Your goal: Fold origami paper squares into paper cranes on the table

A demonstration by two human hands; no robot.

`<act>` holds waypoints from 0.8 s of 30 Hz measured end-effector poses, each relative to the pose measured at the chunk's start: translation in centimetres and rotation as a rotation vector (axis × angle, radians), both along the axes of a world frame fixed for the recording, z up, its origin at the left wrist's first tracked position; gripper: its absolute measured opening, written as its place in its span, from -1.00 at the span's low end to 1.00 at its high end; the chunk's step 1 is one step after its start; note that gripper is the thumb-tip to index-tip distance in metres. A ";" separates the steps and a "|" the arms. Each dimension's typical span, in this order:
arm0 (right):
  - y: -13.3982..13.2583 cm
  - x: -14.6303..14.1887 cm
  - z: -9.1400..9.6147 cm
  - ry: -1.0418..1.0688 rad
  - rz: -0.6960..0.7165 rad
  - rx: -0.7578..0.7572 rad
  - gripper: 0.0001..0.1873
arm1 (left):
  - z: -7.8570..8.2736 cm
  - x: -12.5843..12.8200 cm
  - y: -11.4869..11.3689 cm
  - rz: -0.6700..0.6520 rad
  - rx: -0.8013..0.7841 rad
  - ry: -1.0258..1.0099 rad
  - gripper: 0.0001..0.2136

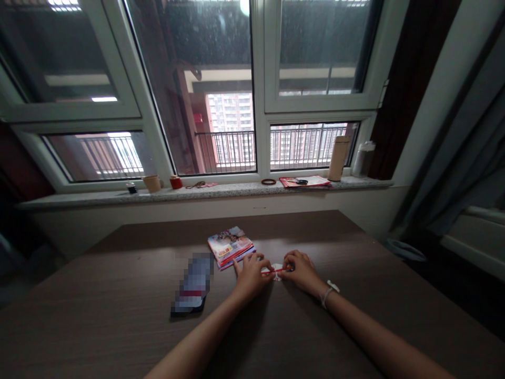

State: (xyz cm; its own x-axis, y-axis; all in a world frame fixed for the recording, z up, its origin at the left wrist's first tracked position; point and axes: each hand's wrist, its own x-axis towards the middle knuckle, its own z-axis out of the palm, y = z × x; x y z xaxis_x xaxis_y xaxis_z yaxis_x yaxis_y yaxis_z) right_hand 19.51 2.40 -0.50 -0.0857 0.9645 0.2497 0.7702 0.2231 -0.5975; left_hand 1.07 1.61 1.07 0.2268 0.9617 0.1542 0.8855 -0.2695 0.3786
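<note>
Both my hands rest on a dark wooden table (pixel 118 295) and meet over a small folded piece of red and white paper (pixel 276 271). My left hand (pixel 248 276) pinches its left end with the fingers curled. Closed on the right end of the same paper is my right hand (pixel 302 271), which wears a pale wristband (pixel 328 291). Just beyond my left hand lies a stack of colourful paper sheets (pixel 231 246).
A phone (pixel 194 284) lies on the table left of my left hand. The stone window sill (pixel 236 190) holds a tan cup (pixel 152 183), a small red pot (pixel 175 182), a red booklet (pixel 305 182) and a tall beige flask (pixel 339 158). A curtain (pixel 465 147) hangs at right.
</note>
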 end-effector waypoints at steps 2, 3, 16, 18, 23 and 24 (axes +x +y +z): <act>0.2 0.0 0.0 0.000 -0.005 -0.020 -0.78 | 0.1 0.0 0.0 0.002 -0.017 0.019 -0.82; 0.2 0.1 0.0 -0.001 -0.005 -0.029 -0.78 | 0.2 0.0 -0.1 0.002 -0.025 0.030 -0.82; 0.3 0.5 0.9 -0.020 0.004 -0.135 -0.83 | 0.4 -1.0 0.4 -0.062 -0.167 -0.018 -0.81; 0.4 0.7 0.9 -0.018 0.020 -0.144 -0.83 | 0.4 -1.1 0.5 -0.068 -0.175 -0.029 -0.81; 0.7 1.0 0.7 -0.016 0.041 -0.159 -0.81 | 0.3 -1.4 0.5 -0.093 -0.193 -0.028 -0.79; 0.7 1.1 0.6 -0.016 0.046 -0.158 -0.81 | 0.4 -1.5 0.5 -0.095 -0.192 -0.027 -0.79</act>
